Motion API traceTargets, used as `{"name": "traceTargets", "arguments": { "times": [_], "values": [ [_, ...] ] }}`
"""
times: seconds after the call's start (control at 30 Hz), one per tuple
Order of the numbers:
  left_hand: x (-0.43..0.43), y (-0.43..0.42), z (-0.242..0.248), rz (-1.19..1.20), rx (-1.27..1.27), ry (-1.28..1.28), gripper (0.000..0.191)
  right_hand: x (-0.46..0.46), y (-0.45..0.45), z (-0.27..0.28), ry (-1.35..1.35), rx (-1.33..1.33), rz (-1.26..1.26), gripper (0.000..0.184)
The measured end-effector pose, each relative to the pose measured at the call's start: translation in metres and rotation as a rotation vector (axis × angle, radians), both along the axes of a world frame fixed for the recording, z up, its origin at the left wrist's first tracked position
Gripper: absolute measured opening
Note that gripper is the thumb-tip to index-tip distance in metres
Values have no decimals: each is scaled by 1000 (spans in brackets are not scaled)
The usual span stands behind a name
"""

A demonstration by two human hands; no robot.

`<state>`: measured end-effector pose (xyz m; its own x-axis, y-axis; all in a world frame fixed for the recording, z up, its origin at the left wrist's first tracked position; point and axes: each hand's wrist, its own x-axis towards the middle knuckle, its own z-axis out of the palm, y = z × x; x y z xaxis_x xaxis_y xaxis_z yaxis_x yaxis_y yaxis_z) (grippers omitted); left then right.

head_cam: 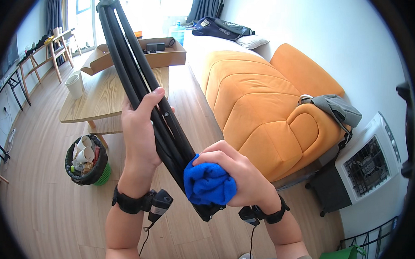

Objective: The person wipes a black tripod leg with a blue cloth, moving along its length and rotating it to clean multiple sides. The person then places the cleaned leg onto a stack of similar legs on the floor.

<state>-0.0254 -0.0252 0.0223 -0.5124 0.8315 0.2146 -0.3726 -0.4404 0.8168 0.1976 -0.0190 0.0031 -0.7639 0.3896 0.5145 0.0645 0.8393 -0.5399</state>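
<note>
A folded black tripod-like stand (pixel 128 63) slants across the view, from the top left down to the lower middle. My left hand (pixel 140 131) grips its tubes near mid-length, the thumb lying across the front. Bunched in my right hand (pixel 238 176) is a blue cloth (pixel 209 184), pressed against the lower part of the stand. The stand's lower end (pixel 210 213) shows just below the cloth. Each wrist wears a black strap with a small device and a cable. The palm side of my right hand is hidden.
Beyond the stand is a wooden table (pixel 90 108) with paper cups (pixel 75 86) and an open cardboard box (pixel 167 59). A lined trash bin (pixel 104 174) stands at left. An orange sofa (pixel 248 111) holding a gray bag (pixel 333 108) and an air cooler (pixel 366 168) are at right.
</note>
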Motion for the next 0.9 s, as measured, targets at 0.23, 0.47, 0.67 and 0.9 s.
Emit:
{"name": "traceTargets", "arguments": {
  "times": [0.23,0.47,0.67,0.9],
  "values": [
    [-2,-3,4,-1,6,21,39,-2,-2,2,18,27,24,57],
    [-5,-6,6,47,8,37,40,3,-2,6,-45,15,55,58],
    [-1,-4,5,-37,5,-11,37,2,-3,5,-35,-9,52,59],
    [2,-1,1,-27,61,-4,37,2,-2,4,-17,-30,31,62]
  ]
}}
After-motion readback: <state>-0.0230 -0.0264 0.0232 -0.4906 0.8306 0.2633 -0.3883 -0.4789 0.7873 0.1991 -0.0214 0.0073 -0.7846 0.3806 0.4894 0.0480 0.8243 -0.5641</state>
